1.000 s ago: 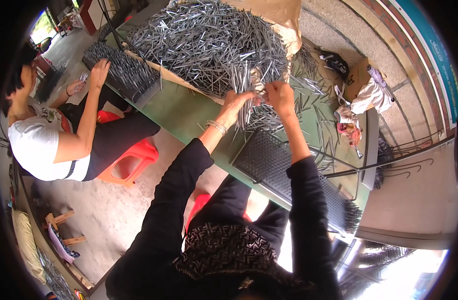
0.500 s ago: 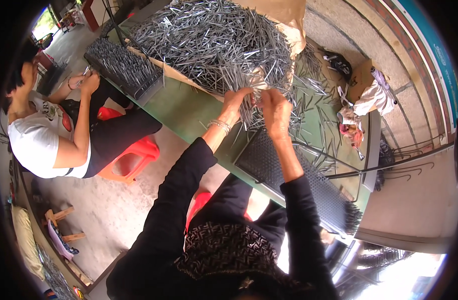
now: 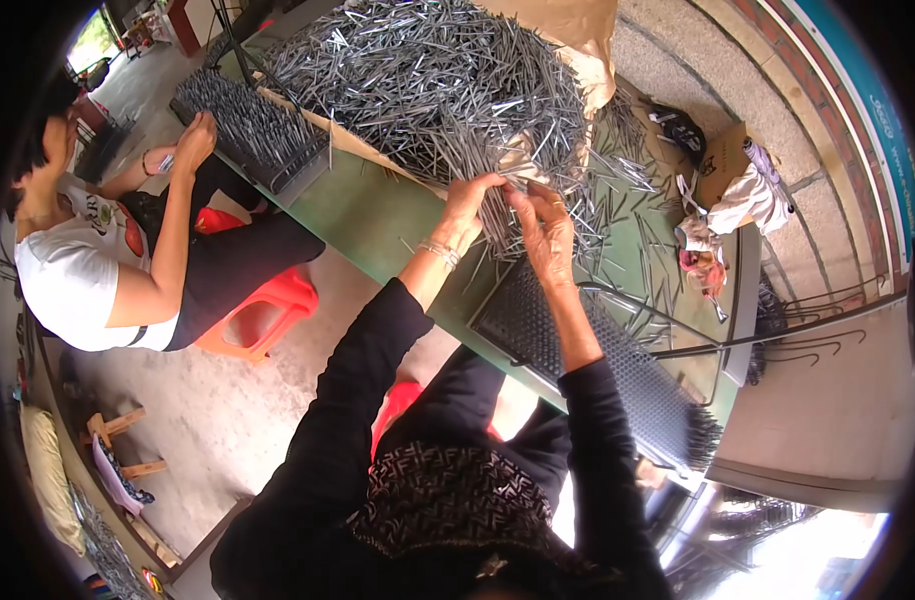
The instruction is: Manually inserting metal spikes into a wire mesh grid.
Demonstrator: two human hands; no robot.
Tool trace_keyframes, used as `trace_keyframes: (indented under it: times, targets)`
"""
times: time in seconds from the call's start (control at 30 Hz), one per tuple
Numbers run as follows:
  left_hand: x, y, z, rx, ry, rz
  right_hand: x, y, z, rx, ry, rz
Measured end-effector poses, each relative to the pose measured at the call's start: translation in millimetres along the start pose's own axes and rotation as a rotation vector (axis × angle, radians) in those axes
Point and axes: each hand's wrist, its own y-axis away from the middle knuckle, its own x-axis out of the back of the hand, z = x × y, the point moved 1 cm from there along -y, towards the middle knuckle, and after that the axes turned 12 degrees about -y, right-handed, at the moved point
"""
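A big heap of thin grey metal rods (image 3: 417, 95) lies on brown paper at the far side of the green table. My left hand (image 3: 465, 205), with bracelets at the wrist, is closed at the heap's near edge around a small bunch of metal rods (image 3: 495, 225) pointing down. My right hand (image 3: 549, 240) is just to its right, thumb and forefinger pinched close to the left fingertips; what they grip is too small to make out. Below my right forearm sits a black perforated rack (image 3: 587, 335), with rods standing upright at its right end.
A second rack filled with upright rods (image 3: 247, 125) stands at the left, beside a co-worker (image 3: 97, 260) on a red stool (image 3: 267, 310). Loose rods lie across the green tabletop (image 3: 377, 205) to the right. A cardboard box with cloth (image 3: 747, 200) stands at the back right.
My right hand has turned, its thumb and forefinger now meeting by the left fingertips. My left hand has barely moved. The co-worker's one hand has risen toward the left rack.
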Motion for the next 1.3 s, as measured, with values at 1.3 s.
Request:
trace_keyframes:
  times: [1.3]
  targets:
    - [64.1,45.0,-43.9,-0.514,-0.868,0.196,-76.8,28.4,-3.8,-0.281,-0.359,0.010]
